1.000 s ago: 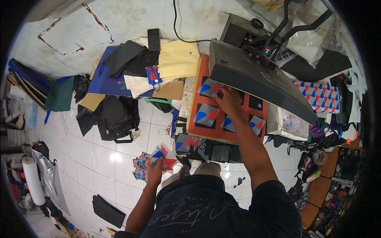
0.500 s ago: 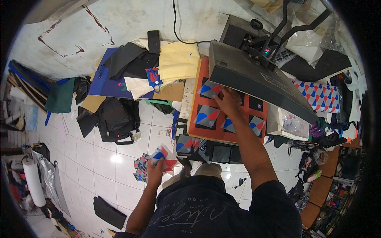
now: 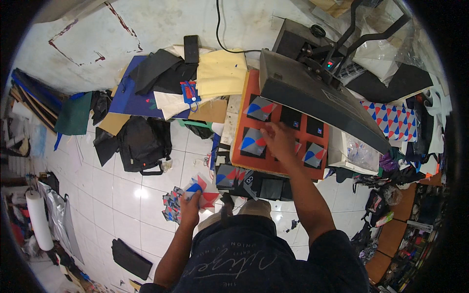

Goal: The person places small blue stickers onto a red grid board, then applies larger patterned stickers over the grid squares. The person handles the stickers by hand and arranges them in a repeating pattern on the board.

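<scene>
My left hand (image 3: pixel 190 202) is closed on a stack of small printed sheets (image 3: pixel 195 188) in grey, blue and red, above the floor. My right hand (image 3: pixel 279 141) hovers over the orange pad (image 3: pixel 238 152) of a heat press, fingers loosely bent and apart, nothing visible in them. Black fabric squares lie in rows on the pad. Printed sheets cover the upper left one (image 3: pixel 260 108), lower left one (image 3: pixel 253 143) and lower right one (image 3: pixel 313 154). The upper middle square (image 3: pixel 290 118) and upper right square (image 3: pixel 314 126) show only a small blue mark. My right hand partly hides the lower middle one.
The press's raised dark upper plate (image 3: pixel 317 93) overhangs the pad's far right. Black pieces and printed sheets (image 3: pixel 227 177) lie along the pad's near edge. Yellow fabric (image 3: pixel 222 73) and a phone (image 3: pixel 191 49) lie to the left. A black bag (image 3: pixel 145 144) sits on the tiled floor.
My right hand has drawn back toward me from the upper left square, uncovering its printed sheet and the upper middle square. My left hand keeps its stack in nearly the same place.
</scene>
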Demonstrator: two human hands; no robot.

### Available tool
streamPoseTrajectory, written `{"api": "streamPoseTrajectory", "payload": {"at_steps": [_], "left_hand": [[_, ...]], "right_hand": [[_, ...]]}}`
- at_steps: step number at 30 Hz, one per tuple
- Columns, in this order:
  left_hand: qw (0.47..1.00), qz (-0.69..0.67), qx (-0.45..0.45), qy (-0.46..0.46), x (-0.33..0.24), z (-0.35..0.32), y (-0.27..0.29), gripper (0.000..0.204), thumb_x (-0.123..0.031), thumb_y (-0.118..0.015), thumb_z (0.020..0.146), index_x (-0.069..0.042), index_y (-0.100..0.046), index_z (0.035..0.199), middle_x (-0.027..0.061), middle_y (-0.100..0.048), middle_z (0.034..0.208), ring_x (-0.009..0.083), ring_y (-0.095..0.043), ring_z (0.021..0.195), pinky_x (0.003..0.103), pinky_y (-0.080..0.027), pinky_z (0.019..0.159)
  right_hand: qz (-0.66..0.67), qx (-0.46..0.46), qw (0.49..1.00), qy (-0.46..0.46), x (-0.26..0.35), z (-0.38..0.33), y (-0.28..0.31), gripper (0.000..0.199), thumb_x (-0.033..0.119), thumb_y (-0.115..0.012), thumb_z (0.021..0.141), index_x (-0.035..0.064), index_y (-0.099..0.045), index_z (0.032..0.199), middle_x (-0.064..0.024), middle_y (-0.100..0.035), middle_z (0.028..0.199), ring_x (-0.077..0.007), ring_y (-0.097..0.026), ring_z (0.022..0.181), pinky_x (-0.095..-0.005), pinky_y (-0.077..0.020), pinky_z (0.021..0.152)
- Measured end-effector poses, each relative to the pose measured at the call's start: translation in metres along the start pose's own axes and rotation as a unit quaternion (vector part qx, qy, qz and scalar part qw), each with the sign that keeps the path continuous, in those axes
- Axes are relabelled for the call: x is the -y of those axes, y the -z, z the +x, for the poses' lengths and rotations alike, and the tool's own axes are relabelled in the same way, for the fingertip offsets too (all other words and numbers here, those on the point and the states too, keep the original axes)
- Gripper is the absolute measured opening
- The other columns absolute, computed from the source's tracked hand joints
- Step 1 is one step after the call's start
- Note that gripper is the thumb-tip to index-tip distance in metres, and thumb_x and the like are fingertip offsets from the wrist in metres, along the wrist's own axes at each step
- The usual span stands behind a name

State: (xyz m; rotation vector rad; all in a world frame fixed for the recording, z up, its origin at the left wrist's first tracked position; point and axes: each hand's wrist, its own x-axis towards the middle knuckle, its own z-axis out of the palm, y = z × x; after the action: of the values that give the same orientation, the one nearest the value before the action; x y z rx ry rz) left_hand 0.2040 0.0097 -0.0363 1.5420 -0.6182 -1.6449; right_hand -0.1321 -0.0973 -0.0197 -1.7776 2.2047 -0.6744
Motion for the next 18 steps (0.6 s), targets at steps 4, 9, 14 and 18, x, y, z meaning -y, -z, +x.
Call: {"api": "streamPoseTrajectory", "payload": {"at_steps": [4, 9, 14, 18], "left_hand": [[0.999, -0.041, -0.007, 0.030, -0.008, -0.007, -0.015, 0.028, -0.012, -0.062, 0.086, 0.003, -0.057, 0.110, 0.0097, -0.064, 0.098, 0.0198, -0.063, 0.084, 0.031, -0.051, 0.074], [0.994, -0.097, 0.039, 0.041, -0.010, -0.013, -0.036, 0.029, -0.013, -0.065, 0.085, 0.000, -0.056, 0.110, 0.0086, -0.063, 0.097, 0.0187, -0.063, 0.083, 0.031, -0.052, 0.074], [0.995, -0.069, 0.068, 0.017, -0.024, -0.029, -0.058, 0.029, -0.012, -0.067, 0.084, -0.002, -0.057, 0.109, 0.0068, -0.063, 0.096, 0.0162, -0.062, 0.083, 0.029, -0.051, 0.073], [0.995, -0.037, 0.093, 0.001, -0.030, -0.041, -0.061, 0.027, -0.013, -0.065, 0.086, -0.002, -0.057, 0.110, 0.0057, -0.063, 0.095, 0.0147, -0.061, 0.084, 0.028, -0.050, 0.074]], "right_hand": [[0.121, 0.107, 0.987, 0.013, 0.042, -0.050, 0.010, 0.037, 0.037, -0.065, 0.084, 0.0076, -0.064, 0.107, -0.0127, -0.063, 0.099, -0.0308, -0.061, 0.090, -0.0412, -0.0485, 0.080], [0.226, 0.191, 0.955, 0.004, 0.085, -0.107, 0.027, 0.050, 0.040, -0.073, 0.079, 0.0045, -0.060, 0.112, -0.0099, -0.063, 0.098, -0.0212, -0.062, 0.084, -0.0332, -0.0499, 0.076], [0.369, 0.307, 0.873, -0.089, 0.071, -0.139, 0.007, 0.045, 0.033, -0.074, 0.081, -0.0004, -0.058, 0.107, -0.0103, -0.065, 0.088, -0.0156, -0.062, 0.079, -0.0308, -0.0506, 0.069], [0.432, 0.320, 0.833, -0.130, 0.071, -0.145, 0.011, 0.031, 0.025, -0.070, 0.085, 0.0000, -0.059, 0.102, -0.0066, -0.065, 0.082, -0.0127, -0.062, 0.072, -0.0287, -0.0500, 0.066]]}}
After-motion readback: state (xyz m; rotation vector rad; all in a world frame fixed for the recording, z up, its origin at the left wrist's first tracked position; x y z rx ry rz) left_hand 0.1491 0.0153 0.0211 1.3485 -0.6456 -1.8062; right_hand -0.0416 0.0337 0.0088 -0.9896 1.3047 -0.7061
